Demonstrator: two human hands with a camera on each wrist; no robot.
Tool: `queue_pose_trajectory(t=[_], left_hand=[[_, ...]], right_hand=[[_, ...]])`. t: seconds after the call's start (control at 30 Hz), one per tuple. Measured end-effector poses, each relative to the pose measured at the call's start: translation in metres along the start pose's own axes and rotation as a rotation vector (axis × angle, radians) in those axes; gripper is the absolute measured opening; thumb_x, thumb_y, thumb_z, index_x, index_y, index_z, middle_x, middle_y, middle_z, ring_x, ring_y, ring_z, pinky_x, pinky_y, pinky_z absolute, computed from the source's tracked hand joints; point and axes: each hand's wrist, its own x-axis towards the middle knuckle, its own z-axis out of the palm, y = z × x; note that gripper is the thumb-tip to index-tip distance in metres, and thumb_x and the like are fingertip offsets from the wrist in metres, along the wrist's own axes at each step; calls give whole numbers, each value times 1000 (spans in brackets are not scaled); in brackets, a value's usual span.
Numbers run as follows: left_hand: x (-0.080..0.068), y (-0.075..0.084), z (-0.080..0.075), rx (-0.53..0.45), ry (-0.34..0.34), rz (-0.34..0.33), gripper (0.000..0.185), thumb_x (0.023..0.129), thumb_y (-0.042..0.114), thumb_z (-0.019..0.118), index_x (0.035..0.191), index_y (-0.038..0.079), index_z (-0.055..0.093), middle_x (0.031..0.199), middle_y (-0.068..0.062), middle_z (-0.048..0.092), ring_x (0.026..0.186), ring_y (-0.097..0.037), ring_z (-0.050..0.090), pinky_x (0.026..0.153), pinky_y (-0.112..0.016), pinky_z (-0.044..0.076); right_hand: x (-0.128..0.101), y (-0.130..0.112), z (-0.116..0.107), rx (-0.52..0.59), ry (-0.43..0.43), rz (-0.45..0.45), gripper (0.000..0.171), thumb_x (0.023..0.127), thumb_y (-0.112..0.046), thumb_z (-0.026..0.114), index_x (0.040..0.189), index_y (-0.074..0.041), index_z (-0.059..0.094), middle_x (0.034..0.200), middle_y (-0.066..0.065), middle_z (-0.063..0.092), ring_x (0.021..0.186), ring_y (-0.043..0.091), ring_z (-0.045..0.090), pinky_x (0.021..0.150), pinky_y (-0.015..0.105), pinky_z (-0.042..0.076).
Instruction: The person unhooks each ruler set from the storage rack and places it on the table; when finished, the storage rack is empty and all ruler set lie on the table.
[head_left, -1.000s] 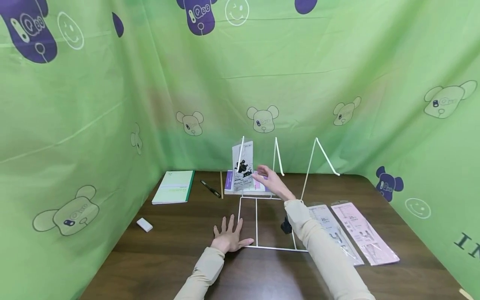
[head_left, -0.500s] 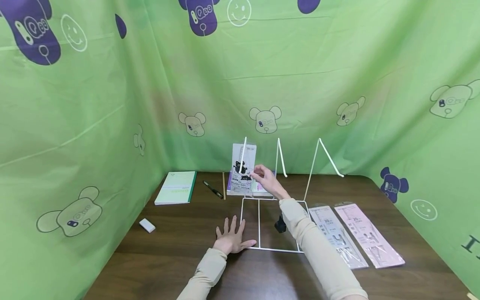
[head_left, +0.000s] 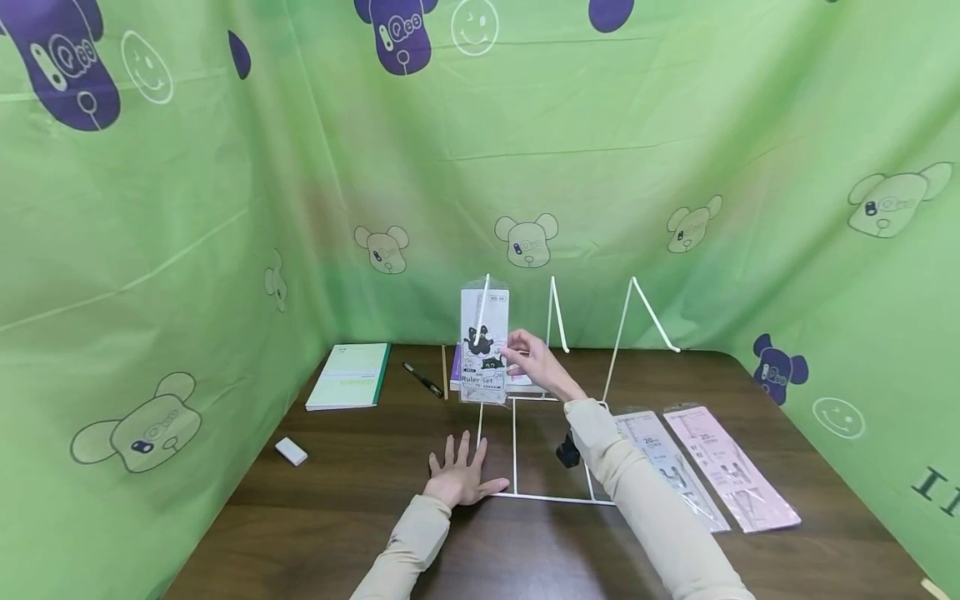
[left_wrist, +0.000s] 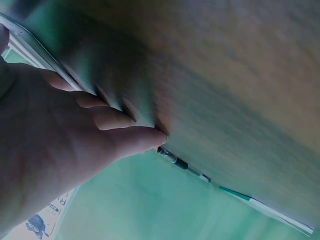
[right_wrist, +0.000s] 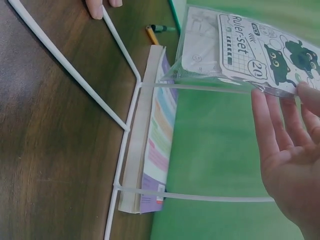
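Note:
A packaged ruler set (head_left: 486, 373) with black cats printed on it hangs upright at the leftmost hook of a white wire rack (head_left: 555, 499). My right hand (head_left: 542, 367) pinches the packet's right edge, thumb on the printed front and fingers behind. In the right wrist view the thumb (right_wrist: 309, 97) overlaps the clear wrapper. Fingers spread, my left hand (head_left: 456, 482) rests at the rack's front left corner, its thumb along the base wire. From the left wrist, the left hand (left_wrist: 65, 135) shows straight fingers against the wooden tabletop.
Two more packaged ruler sets, one pale (head_left: 671, 467) and one pink (head_left: 731, 467), lie right of the rack. A purple book (right_wrist: 157, 145) lies behind it. Leftward are a pencil (head_left: 444, 372), pen (head_left: 422, 380), green notebook (head_left: 347, 377) and white eraser (head_left: 291, 451).
The ruler set has swung round to face forward and come nearer along the hook. My right fingers, beside the packet before, now grip its edge. The left hand stays put.

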Motion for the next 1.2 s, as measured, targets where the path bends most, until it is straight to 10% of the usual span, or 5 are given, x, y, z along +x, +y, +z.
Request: queue_pose_trajectory(t=[0.37, 0.83, 1.2], left_hand=[[-16, 7, -16, -21, 7, 11, 81, 87, 64, 53, 149, 14, 36, 154, -19, 24, 141, -45, 18, 103, -68, 19], [8, -10, 11, -49, 56, 39, 91, 82, 75, 47, 151, 17, 33, 156, -18, 21, 141, -45, 14, 102, -70, 16], [-16, -8, -22, -113, -18, 110, 92, 86, 74, 42, 150, 10, 31, 153, -21, 28, 140, -46, 20, 102, -69, 20]], right_hand=[[-8, -3, 1, 27, -27, 22, 28, 97, -9, 56, 116, 10, 48, 113, 29, 57, 97, 38, 62, 76, 45, 55], [-12, -8, -1, 23, -33, 2, 24, 97, -10, 57, 111, 7, 49, 108, 25, 60, 94, 31, 64, 76, 44, 55], [-19, -14, -3, 23, -51, 14, 26, 97, -9, 57, 113, 10, 49, 109, 28, 60, 93, 37, 64, 77, 48, 54]])
